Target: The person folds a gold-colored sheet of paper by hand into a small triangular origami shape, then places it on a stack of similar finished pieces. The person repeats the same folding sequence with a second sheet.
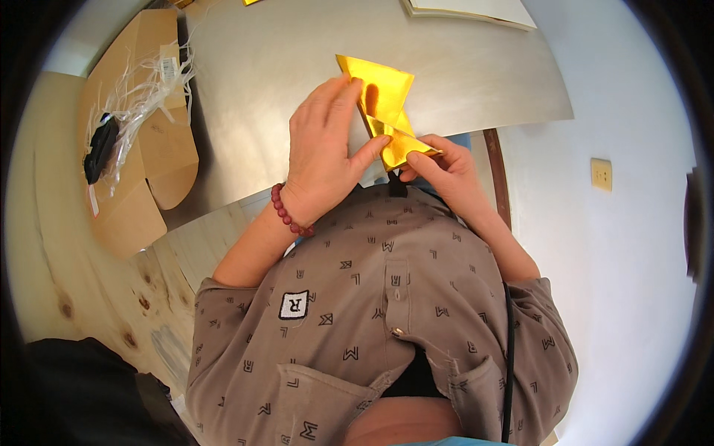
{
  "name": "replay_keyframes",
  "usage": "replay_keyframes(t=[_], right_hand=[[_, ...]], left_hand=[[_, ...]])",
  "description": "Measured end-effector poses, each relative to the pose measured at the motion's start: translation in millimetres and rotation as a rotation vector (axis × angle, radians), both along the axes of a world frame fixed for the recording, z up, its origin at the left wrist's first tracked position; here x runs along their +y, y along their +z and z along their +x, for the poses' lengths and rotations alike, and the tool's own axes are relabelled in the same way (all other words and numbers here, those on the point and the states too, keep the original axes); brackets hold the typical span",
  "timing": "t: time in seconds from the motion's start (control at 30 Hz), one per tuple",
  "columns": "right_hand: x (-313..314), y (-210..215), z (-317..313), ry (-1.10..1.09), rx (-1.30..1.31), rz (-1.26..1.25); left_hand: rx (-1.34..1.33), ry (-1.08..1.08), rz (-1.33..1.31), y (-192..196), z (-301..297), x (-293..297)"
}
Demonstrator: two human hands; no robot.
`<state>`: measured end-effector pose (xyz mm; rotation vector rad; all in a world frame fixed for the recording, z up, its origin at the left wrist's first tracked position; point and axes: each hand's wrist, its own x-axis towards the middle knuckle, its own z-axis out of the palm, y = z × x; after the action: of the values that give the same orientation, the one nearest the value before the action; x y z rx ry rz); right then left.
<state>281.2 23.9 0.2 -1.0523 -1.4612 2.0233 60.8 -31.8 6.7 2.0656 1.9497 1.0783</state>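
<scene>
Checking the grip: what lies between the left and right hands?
Head view: a creased gold piece lies between left hand and right hand, touching both.

Gold foil piece (pixel 390 82): left border partly covered by the left hand (pixel 321 132), lower corner by the right hand (pixel 445 169). Right hand: lower fingers partly hidden behind the foil. Yellow item (pixel 251 1): cut by upper edge, kind unclear. White sheets (pixel 480 10): cut likewise. Black object (pixel 102 149) among clear strips (pixel 145 93): kind indistinct. Dark item (pixel 692 223): lost into right rim.
</scene>
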Motion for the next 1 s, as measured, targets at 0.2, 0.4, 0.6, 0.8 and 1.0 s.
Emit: replay_keyframes(t=[0.2, 0.4, 0.6, 0.8, 1.0], right_hand=[[21, 31, -5, 0.089, 0.016, 0.311], [29, 34, -29, -0.06, 0.21, 0.263], [31, 31, -43, -0.152, 0.369, 0.304], [35, 30, -47, -0.191, 0.325, 0.317], [40, 24, -51, -0.214, 0.333, 0.325]], left_hand=[[-1.18, -0.144, -0.519, 27, -15, 7], [-1.496, -0.221, -0.218, 22, -13, 13], [-1.525, -0.235, -0.123, 25, -9, 14], [-1.566, -0.237, -0.099, 24, -7, 16], [-1.531, -0.233, -0.101, 23, -9, 19]])
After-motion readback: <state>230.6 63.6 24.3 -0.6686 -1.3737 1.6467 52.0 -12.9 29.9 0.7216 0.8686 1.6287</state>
